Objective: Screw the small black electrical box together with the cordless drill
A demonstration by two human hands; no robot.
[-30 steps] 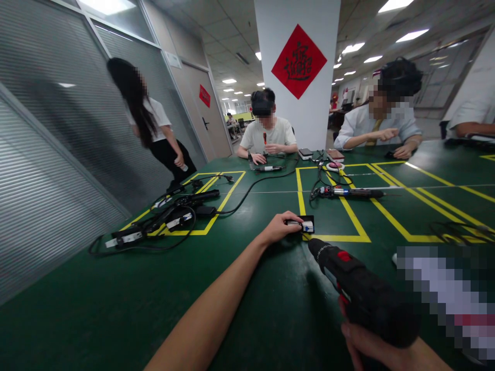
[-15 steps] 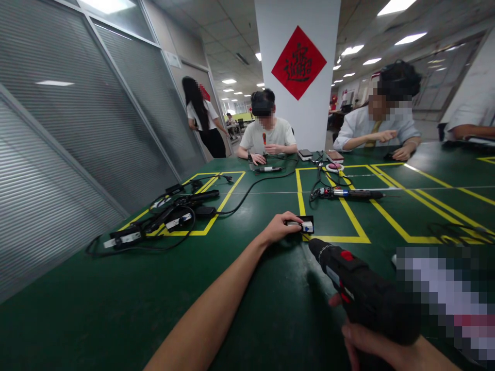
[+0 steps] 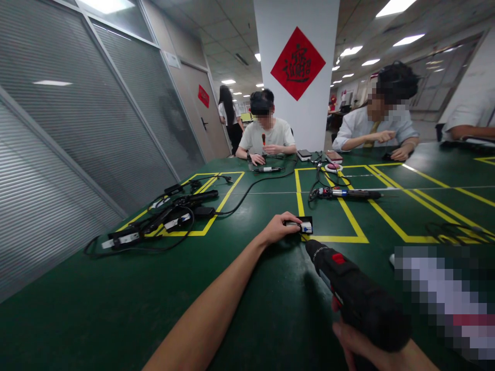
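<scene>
My left hand point(image 3: 279, 227) reaches out over the green table point(image 3: 116, 309) and pinches a small black and white part point(image 3: 304, 225) that lies on a yellow taped line. My right hand point(image 3: 371, 350), low at the bottom edge, grips a black electric screwdriver with a red switch point(image 3: 350, 291). The tool's nose points up toward the small part and stops a little short of it.
A bundle of black cables and tools point(image 3: 162, 221) lies at the left inside a yellow outline. Another screwdriver point(image 3: 348, 194) lies further back. Two people point(image 3: 266, 135) point(image 3: 381, 129) sit at the far side. A blurred patch point(image 3: 444, 299) covers the right foreground.
The screwdriver has shifted slightly left and up toward the small part. My left hand stays on the part. A standing person at the left has walked away toward the back.
</scene>
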